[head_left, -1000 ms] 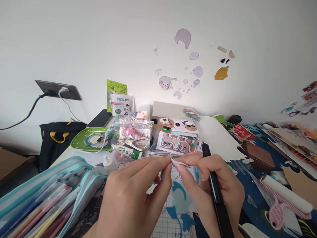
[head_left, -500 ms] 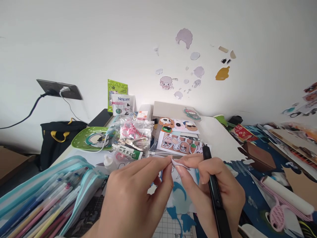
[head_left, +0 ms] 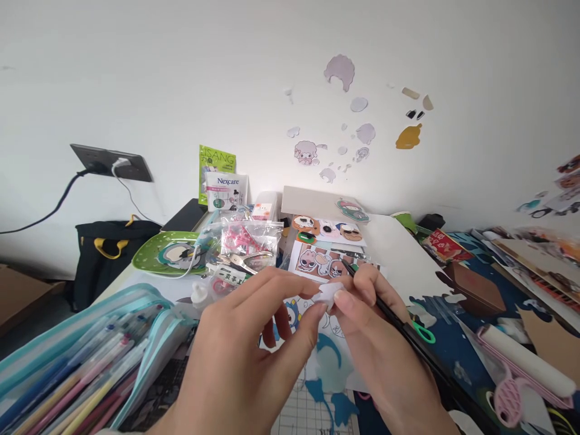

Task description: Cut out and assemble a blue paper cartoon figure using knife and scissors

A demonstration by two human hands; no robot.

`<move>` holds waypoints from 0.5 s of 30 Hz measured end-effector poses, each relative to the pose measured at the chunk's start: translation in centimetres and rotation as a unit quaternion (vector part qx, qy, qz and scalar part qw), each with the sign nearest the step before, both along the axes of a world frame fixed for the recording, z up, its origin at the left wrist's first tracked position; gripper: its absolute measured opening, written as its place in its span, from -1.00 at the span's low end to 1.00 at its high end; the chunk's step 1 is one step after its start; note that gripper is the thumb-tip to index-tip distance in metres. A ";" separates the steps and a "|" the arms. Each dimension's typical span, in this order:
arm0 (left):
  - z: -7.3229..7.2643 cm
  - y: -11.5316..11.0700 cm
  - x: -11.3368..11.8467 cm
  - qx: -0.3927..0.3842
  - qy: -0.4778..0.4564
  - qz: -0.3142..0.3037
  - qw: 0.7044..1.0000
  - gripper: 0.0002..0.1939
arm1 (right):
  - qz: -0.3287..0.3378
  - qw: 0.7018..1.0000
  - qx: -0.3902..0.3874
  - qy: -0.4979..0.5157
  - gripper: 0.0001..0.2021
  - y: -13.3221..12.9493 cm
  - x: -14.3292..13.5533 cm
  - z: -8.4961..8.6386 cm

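A small white paper piece (head_left: 330,292) is held up between my hands. My left hand (head_left: 247,338) has its thumb and index fingertips at the left edge of the piece, while its other fingers curl loosely below. On the other side, my right hand (head_left: 371,344) pinches the piece between thumb and fingers. It also holds a slim black pen-like tool (head_left: 421,341), which lies slanted across the hand. Beneath them are a drawing sheet (head_left: 292,314) with a blue cartoon figure and several blue cut-out shapes (head_left: 344,408) on a gridded mat (head_left: 299,417).
At the left lies an open pencil pouch (head_left: 90,362) full of pens. Behind my hands are bagged scissors (head_left: 249,263), a green plate (head_left: 149,257) and sticker sheets (head_left: 326,229). Pink scissors (head_left: 507,393) and a white roller (head_left: 525,359) lie at the right. Paper cut-outs (head_left: 339,71) cling to the wall.
My right hand has turned, and the black tool has tipped from near upright to a slant. The paper piece now shows its flat face. My left index finger and thumb have spread slightly.
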State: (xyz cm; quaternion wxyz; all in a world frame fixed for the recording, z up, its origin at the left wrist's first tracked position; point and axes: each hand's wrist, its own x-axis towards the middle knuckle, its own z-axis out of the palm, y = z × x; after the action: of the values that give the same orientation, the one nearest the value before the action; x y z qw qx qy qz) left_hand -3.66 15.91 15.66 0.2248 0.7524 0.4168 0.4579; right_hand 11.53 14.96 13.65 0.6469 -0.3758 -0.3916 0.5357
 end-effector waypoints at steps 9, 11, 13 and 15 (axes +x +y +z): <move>0.1 0.6 0.4 -0.168 -0.085 -0.055 0.981 -0.94 | 0.039 0.999 0.008 0.013 -0.74 0.0 0.3 0.0; 0.0 0.6 0.5 -0.220 -0.109 -0.070 0.967 -0.93 | 0.056 0.998 -0.003 0.024 -0.76 0.0 0.4 0.0; -0.1 0.6 0.6 -0.263 -0.127 -0.084 0.953 -0.91 | 0.090 0.994 -0.022 0.051 -0.77 0.1 0.6 0.1; -0.1 0.6 0.6 -0.297 -0.136 -0.091 0.941 -0.91 | 0.143 0.984 -0.048 0.090 -0.79 0.3 0.8 0.2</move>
State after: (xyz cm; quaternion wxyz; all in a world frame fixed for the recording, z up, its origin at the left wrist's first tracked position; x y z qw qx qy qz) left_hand -3.03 16.53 15.53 0.5335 0.6169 0.4290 0.3883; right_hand 12.33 15.25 13.87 0.5774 -0.2966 -0.3551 0.6728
